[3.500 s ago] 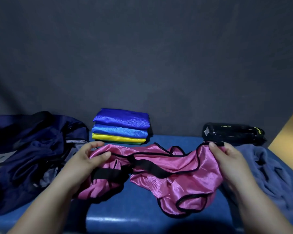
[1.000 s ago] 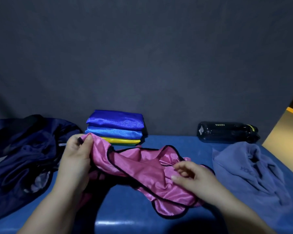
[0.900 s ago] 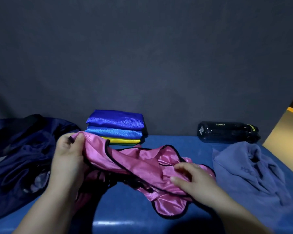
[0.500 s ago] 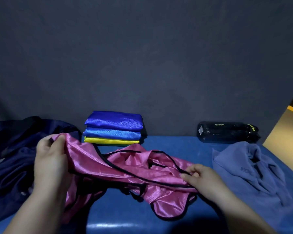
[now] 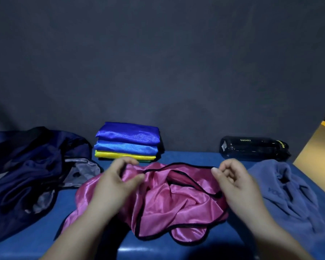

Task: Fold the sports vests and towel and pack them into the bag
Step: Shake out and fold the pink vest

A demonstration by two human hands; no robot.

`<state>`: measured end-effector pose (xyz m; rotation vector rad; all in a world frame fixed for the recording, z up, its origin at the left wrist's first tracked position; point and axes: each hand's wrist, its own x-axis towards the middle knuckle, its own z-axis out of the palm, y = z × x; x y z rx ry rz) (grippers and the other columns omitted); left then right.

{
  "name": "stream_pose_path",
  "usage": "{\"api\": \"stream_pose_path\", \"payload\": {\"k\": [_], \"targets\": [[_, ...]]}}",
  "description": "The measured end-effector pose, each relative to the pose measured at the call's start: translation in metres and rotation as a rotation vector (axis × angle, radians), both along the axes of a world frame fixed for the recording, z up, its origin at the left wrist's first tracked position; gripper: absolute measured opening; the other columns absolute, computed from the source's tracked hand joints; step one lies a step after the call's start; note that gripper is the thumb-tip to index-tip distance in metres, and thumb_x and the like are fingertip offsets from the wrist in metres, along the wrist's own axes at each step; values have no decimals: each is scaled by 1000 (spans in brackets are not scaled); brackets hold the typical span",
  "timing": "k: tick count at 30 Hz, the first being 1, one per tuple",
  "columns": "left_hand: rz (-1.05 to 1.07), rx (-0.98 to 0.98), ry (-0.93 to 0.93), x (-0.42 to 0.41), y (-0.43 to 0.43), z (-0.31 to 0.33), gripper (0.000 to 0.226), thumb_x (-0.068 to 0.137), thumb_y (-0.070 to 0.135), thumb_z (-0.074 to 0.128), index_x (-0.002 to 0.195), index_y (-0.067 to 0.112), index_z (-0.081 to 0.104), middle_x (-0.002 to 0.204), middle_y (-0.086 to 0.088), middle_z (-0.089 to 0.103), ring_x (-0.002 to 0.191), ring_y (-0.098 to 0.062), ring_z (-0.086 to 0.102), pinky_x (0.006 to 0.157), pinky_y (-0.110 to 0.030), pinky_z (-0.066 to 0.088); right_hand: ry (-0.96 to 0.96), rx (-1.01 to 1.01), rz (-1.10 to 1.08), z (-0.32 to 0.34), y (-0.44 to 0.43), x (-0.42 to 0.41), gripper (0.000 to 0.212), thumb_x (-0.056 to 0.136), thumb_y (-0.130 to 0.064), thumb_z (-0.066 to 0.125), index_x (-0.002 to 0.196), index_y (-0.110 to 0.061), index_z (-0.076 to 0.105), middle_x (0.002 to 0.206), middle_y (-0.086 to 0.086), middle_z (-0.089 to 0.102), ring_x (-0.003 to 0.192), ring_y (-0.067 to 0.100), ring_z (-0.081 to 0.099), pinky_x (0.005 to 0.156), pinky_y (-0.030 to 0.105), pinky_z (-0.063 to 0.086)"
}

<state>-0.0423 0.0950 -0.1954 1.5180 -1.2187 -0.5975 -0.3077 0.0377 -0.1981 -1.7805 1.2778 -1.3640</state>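
A crumpled pink vest (image 5: 169, 205) with black trim lies on the blue surface in front of me. My left hand (image 5: 114, 181) pinches its upper left part between thumb and fingers. My right hand (image 5: 233, 181) pinches the black trim at its upper right edge. Behind the vest sits a stack of folded vests (image 5: 128, 142), dark blue on top, then lighter blue, yellow and a sliver of green. A grey-blue towel (image 5: 289, 194) lies rumpled on the right. The dark navy bag (image 5: 26, 166) lies open and slack on the left.
A black water bottle (image 5: 253, 147) lies on its side at the back right, against the dark wall. The blue surface (image 5: 186, 156) ends at a front edge near my forearms and at a right edge past the towel.
Both hands have shifted along the pink vest to its top edge; the left came in from the far left, the right rose to the trim. The vest now lies more bunched.
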Motion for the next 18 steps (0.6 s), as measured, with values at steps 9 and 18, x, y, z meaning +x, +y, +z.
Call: {"api": "stream_pose_path", "payload": {"k": [9, 18], "targets": [[-287, 78, -183, -30, 2, -18, 17, 78, 22, 79, 86, 34, 69, 91, 24, 69, 88, 6, 63, 80, -10, 42, -595, 483, 129, 7, -6, -9, 20, 88, -34, 62, 83, -16, 55, 72, 4, 59, 58, 8, 57, 62, 24, 47], [-484, 176, 72, -58, 10, -6, 32, 88, 47, 60, 71, 21, 70, 63, 16, 61, 64, 4, 55, 67, -10, 40, -958, 823, 368, 12, 18, 24, 63, 77, -29, 70, 122, 11, 52, 118, 38, 58, 103, 44, 62, 89, 59, 50]]}}
